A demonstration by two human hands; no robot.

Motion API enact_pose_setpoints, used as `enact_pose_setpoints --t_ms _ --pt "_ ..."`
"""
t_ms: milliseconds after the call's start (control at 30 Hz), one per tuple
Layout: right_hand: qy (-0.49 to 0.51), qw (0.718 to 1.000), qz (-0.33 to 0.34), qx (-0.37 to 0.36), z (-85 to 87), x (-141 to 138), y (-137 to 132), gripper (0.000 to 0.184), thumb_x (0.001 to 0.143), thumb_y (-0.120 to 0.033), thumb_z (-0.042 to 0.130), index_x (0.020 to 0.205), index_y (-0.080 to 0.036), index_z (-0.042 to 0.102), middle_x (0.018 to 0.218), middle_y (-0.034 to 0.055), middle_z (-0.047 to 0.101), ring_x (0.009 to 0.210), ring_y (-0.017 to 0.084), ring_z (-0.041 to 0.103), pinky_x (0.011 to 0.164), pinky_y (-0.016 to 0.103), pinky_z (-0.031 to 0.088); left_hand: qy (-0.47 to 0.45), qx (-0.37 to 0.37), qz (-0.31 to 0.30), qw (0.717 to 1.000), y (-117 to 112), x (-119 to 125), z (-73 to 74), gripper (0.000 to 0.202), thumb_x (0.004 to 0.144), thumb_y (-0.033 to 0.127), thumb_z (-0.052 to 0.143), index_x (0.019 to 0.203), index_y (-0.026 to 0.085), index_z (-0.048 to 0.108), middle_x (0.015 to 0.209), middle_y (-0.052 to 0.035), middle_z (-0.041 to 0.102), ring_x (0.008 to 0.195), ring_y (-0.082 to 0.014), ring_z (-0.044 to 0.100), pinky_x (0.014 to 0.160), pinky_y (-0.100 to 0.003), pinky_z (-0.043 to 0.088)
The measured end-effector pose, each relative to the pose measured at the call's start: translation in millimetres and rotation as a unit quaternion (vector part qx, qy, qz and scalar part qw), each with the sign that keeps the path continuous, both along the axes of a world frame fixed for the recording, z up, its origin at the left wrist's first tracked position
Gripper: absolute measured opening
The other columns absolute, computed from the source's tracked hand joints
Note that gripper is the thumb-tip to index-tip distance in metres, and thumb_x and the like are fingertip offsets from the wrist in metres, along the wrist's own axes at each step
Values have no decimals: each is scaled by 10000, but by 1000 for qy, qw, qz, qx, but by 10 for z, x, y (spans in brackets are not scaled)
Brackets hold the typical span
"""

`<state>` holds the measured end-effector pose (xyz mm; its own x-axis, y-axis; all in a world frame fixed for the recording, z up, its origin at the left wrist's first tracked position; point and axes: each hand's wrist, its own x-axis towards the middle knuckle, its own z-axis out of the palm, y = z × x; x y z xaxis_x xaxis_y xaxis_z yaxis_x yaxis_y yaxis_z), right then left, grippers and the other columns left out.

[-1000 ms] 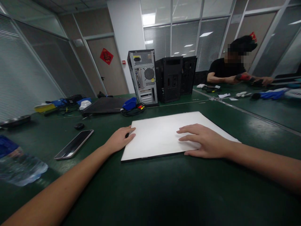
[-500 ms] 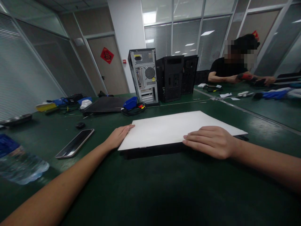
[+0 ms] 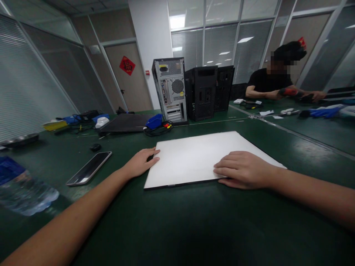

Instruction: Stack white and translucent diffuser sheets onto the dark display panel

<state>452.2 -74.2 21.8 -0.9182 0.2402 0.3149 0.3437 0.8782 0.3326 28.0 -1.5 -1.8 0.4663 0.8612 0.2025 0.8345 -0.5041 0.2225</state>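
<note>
A flat white rectangular panel (image 3: 188,159) with a thin dark edge lies on the green table in front of me. At its left edge is my left hand (image 3: 140,162), with thumb and forefinger spread apart and their tips on the panel's margin. My right hand (image 3: 244,170) rests over the near right part of the panel. Its fingers lie together across the white surface, and the thumb lies along the near edge. That hand and forearm hide the panel's near right corner.
A phone (image 3: 90,168), a small black object (image 3: 95,147) and a water bottle (image 3: 24,188) are to the left. Behind the panel stand a silver computer case (image 3: 170,90) and black cases (image 3: 202,92). Across the table, a person (image 3: 266,83) handles a red-and-black tool (image 3: 290,91).
The panel's near edge has come down and towards me, and the dark gap under it has closed. My left thumb has spread away from the forefinger; my right hand has lowered slightly.
</note>
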Motion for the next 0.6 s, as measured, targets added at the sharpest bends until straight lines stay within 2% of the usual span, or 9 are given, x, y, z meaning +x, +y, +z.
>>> enact_pose_setpoints --t_ms 133,233,333,400,467,500,533,600 --pt "-21 997 -30 -72 23 14 27 324 962 -423 516 1146 -203 667 1131 72 693 975 212 643 824 382 508 15 9 2 1000 -4 19 6 628 960 596 408 1400 179 573 1474 -122 536 1375 -296 480 1154 -447 354" --pt "28 991 -65 -117 33 87 79 358 968 -428 500 1206 -210 655 1141 68 692 995 199 643 865 367 510 15 7 4 1000 -6 24 11 618 963 596 409 1406 195 566 1481 -113 530 1378 -289 476 1154 -443 354" --pt "112 972 -174 -112 59 229 232 389 968 -448 464 1205 -213 665 1168 81 686 1063 228 628 938 407 500 16 0 9 1000 -12 18 5 637 962 608 409 1417 186 553 1497 -122 510 1384 -291 466 1157 -457 349" --pt "149 928 -319 -119 89 376 418 479 941 -508 465 1286 -215 624 1275 91 643 1172 276 582 1023 464 461 9 -1 9 1000 -22 19 1 634 971 602 392 1415 180 554 1492 -120 517 1384 -289 466 1159 -454 347" --pt "166 851 -475 -154 128 556 655 634 895 -557 488 1396 -170 536 1359 142 583 1233 344 541 1049 528 431 -8 1 9 1000 -33 33 0 604 994 576 339 1387 185 581 1464 -102 551 1376 -277 479 1160 -436 351" --pt "170 811 -532 -174 148 649 780 700 868 -571 511 1407 -124 519 1350 189 577 1222 380 543 1026 556 438 -18 1 12 1000 -38 47 2 595 1004 563 308 1361 189 602 1447 -93 570 1368 -272 490 1158 -427 356" --pt "173 780 -570 -192 168 738 903 733 837 -579 542 1376 -82 541 1303 233 592 1189 407 559 988 571 457 -28 0 20 999 -41 67 4 595 1010 554 280 1332 190 625 1430 -89 587 1356 -270 504 1154 -422 364" --pt "180 749 -598 -221 197 882 1118 694 767 -585 615 1207 -50 649 1122 269 656 1061 422 617 887 564 507 -37 -4 41 998 -45 119 7 609 1011 552 252 1276 183 658 1407 -97 606 1324 -280 537 1136 -429 388"
